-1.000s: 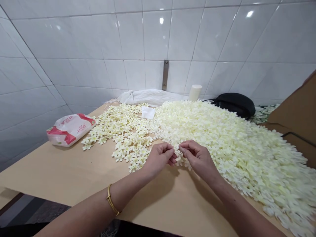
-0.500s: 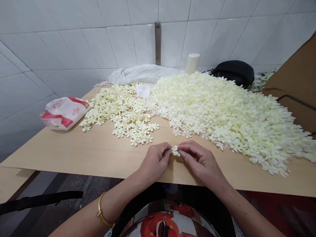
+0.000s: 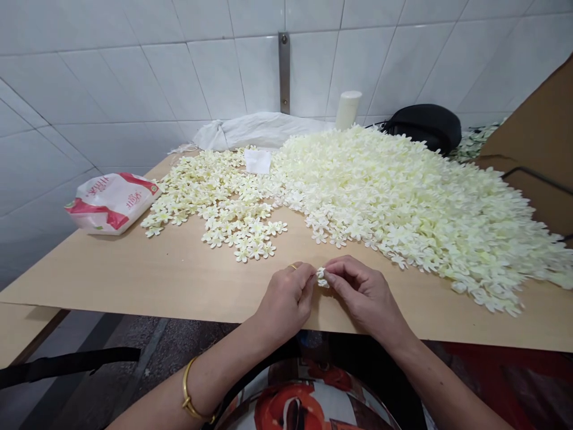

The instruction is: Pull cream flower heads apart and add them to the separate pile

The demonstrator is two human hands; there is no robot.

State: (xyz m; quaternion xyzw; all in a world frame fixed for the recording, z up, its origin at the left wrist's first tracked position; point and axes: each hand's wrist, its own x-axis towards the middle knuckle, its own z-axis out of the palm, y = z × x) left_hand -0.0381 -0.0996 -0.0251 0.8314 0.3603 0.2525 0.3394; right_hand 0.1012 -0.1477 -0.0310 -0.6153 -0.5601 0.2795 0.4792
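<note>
Between my two hands, just above the near part of the table, is a small white artificial flower, partly covered by fingertips. My left hand is closed in a pinch at its left side. From the right, my right hand pinches the flower between thumb and fingers. It may be more than one blossom; the fingers hide too much to tell. Past my right hand spreads a large heap of pale cream flowers. A smaller, flatter spread of flowers lies beyond my left hand.
A red and white packet lies at the left. At the back are a white paper scrap, a white plastic sheet, a cream cylinder and a black case. Brown cardboard stands at the right.
My left hand has turned slightly, and a ring on it now shows. The flower has turned and is more covered by the fingers. The view has shifted a little.
</note>
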